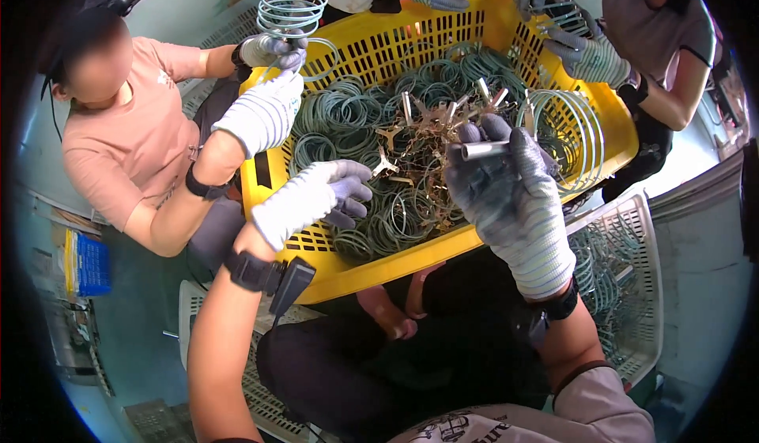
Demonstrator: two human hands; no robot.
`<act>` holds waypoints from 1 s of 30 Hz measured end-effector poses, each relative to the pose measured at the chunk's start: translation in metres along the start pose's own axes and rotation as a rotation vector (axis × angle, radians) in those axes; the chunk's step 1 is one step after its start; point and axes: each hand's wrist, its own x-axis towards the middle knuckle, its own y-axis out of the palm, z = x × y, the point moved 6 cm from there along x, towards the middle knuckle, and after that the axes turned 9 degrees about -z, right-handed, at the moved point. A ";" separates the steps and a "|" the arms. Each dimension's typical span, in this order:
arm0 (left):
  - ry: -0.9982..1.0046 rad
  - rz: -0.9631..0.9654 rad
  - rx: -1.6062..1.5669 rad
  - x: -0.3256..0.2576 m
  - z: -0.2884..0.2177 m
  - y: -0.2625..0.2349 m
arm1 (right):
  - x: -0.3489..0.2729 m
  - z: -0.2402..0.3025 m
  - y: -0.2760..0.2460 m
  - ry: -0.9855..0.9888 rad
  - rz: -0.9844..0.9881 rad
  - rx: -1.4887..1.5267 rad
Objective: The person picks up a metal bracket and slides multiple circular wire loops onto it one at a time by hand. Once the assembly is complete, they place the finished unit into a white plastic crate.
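A yellow slotted plastic crate (379, 265) holds a heap of thin green rings (395, 214) and brown branched sprue pieces (427, 139). My right hand (506, 190), in a grey and white striped glove, grips a short metal tube (484, 150) over the crate's right half, with a stack of green rings (573, 131) beside it. My left hand (316, 194), gloved the same way, hovers over the crate's left side with fingers curled and nothing in it.
Three other people work around the crate. One at the left in a pink shirt holds a bundle of rings (291, 8) in gloved hands. Two more pairs of gloved hands reach in at the top. A white slotted crate (632, 285) with more rings sits at the right.
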 end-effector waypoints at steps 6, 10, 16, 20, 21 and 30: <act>0.242 -0.147 1.076 0.100 0.059 -0.039 | 0.005 0.005 -0.007 0.068 -0.039 0.047; 0.001 -0.242 1.046 0.140 0.091 -0.050 | 0.010 0.014 -0.018 0.058 -0.071 0.039; 0.114 -0.317 0.862 0.164 0.114 -0.033 | 0.005 0.029 -0.023 -0.010 -0.052 0.050; -0.233 -0.400 1.013 0.189 0.157 -0.041 | 0.004 0.028 -0.035 -0.024 -0.162 0.074; -0.331 -0.395 0.982 0.190 0.160 -0.040 | 0.006 0.028 -0.034 -0.025 -0.162 0.065; -0.469 -0.358 1.049 0.180 0.159 -0.037 | 0.011 0.015 -0.030 0.092 -0.167 0.101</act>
